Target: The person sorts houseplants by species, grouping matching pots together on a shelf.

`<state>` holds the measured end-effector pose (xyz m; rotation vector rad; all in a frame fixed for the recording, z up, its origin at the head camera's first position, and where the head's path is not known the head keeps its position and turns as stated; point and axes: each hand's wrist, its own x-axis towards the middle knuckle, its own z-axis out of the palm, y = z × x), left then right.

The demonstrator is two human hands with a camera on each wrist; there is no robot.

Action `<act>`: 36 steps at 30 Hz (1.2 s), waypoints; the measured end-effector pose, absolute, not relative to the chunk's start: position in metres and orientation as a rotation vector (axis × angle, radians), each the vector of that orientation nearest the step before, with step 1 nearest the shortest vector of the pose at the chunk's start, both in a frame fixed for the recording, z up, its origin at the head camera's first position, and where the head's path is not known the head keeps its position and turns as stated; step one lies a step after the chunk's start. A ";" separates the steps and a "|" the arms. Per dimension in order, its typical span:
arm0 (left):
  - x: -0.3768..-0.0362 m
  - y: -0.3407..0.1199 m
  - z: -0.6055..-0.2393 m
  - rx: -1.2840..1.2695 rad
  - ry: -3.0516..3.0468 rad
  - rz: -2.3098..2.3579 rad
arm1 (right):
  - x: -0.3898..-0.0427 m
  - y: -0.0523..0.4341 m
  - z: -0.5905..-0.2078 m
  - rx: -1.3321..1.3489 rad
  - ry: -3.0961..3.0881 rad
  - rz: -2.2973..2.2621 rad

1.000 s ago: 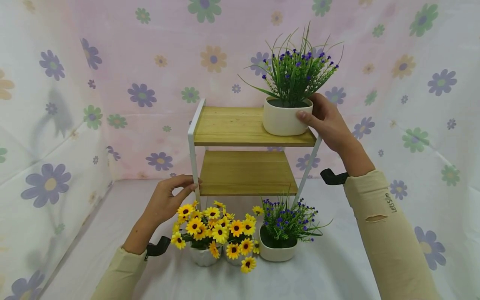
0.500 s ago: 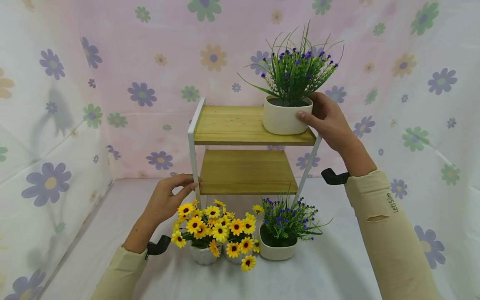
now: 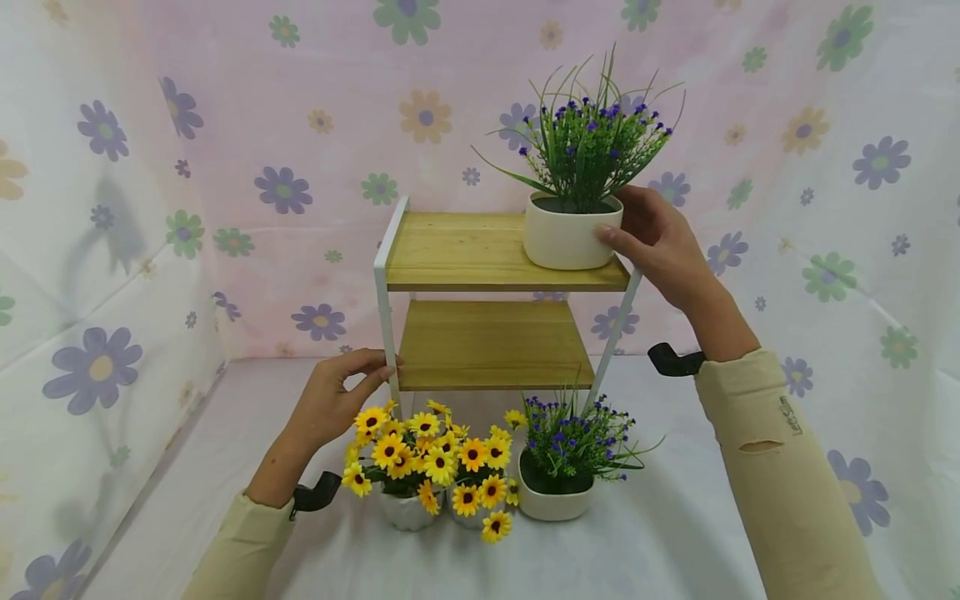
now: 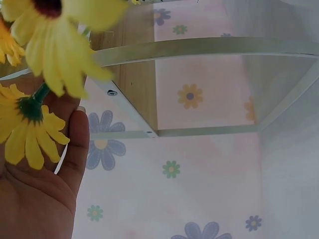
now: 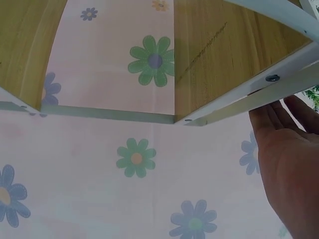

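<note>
A two-tier wooden shelf (image 3: 457,242) with a white metal frame stands in the middle of the head view. On the right end of its top board sits a white oval pot (image 3: 572,240) of purple flowers and long grass. My right hand (image 3: 663,250) holds this pot's right side, thumb in front, other fingers hidden behind. Lower down, my left hand (image 3: 330,400) pinches the shelf's front left post at the level of the lower board. In the right wrist view, my right hand (image 5: 291,159) reaches up past the frame's side; its fingertips are hidden there.
Two pots of yellow daisies (image 3: 401,458) stand on the white cloth before the shelf. Beside them is a second white pot of purple flowers (image 3: 557,500). A flower-printed cloth (image 3: 300,125) hangs behind and at both sides.
My right wrist and forearm have shifted slightly right and down, while the hand stays at the pot. The pot, the shelf and my left hand look the same.
</note>
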<state>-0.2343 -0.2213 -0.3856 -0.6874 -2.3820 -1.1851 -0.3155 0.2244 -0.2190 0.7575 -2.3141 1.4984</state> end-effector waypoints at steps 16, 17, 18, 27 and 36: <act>-0.236 -0.223 -0.388 -0.706 -2.363 -1.197 | -0.295 0.242 -0.242 0.925 -2.184 1.457; -0.236 -0.223 -0.388 -0.708 -2.363 -1.198 | -0.293 0.243 -0.244 0.944 -2.163 1.465; -0.236 -0.223 -0.388 -0.709 -2.363 -1.199 | -0.292 0.244 -0.245 0.962 -2.143 1.474; -0.236 -0.222 -0.388 -0.702 -2.367 -1.199 | -0.273 0.249 -0.262 1.062 -1.993 1.525; -0.234 -0.222 -0.387 -0.696 -2.374 -1.198 | -0.255 0.256 -0.291 1.010 -2.004 1.471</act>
